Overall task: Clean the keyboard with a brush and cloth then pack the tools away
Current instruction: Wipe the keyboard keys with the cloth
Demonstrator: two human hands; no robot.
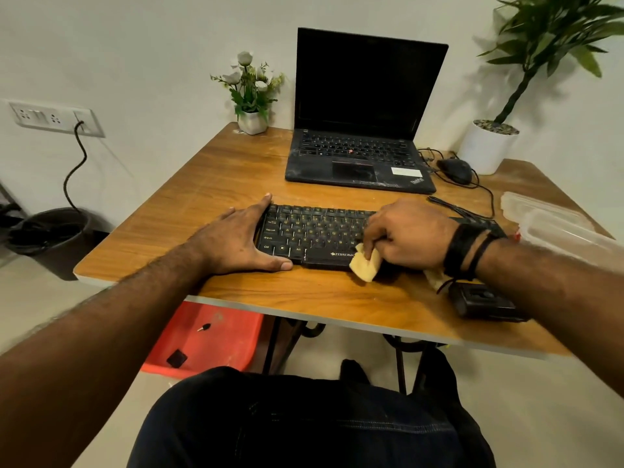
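Observation:
A black keyboard with yellow lettering lies near the front of the wooden table. My left hand braces its left end, with the fingers along the far corner and the thumb along the front edge. My right hand sits over the keyboard's right half and pinches a folded yellow cloth against the front edge. The keyboard's right end is hidden under my hand and wrist. No brush is visible.
A black open laptop stands behind the keyboard, with a mouse and cables to its right. Clear plastic containers lie at the right edge. A black box sits under my right forearm. Potted plants occupy both far corners.

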